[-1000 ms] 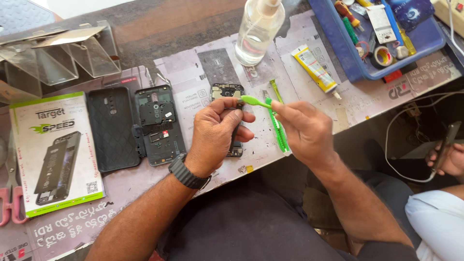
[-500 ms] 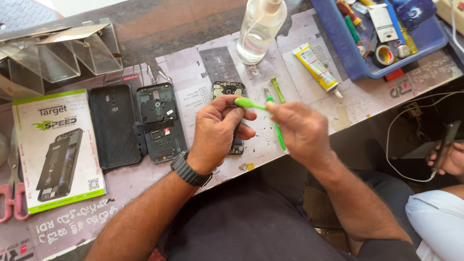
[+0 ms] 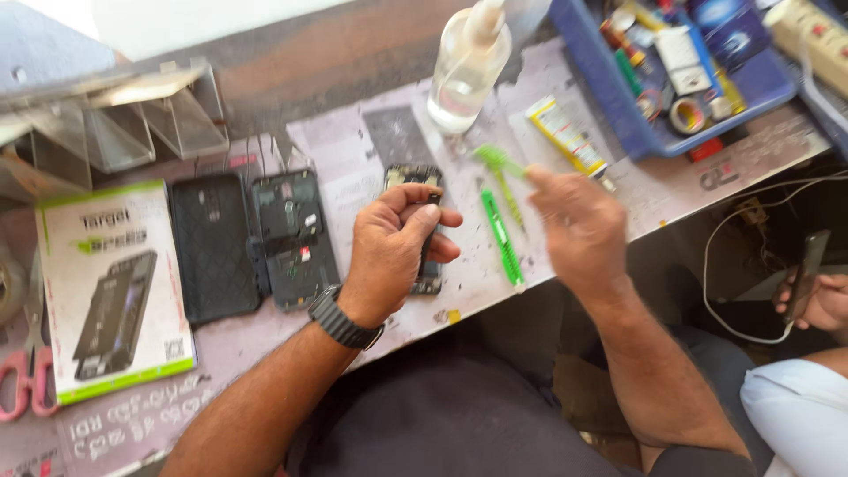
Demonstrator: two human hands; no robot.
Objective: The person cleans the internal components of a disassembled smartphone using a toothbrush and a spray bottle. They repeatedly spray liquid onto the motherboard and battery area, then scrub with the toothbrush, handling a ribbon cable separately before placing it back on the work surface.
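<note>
The left hand (image 3: 389,252) has a closed grip on the open phone (image 3: 420,225). Just right of it, the right hand (image 3: 579,225) pinches a green brush (image 3: 499,163). Cleaning step; next needs soft strokes.

Light: you work in bright, even daylight, blown out white at top edge | Shadows: soft, dark under the table edge | Blur: your right hand (image 3: 579,225) and green brush (image 3: 496,161) smear; frame slightly soft.
</note>
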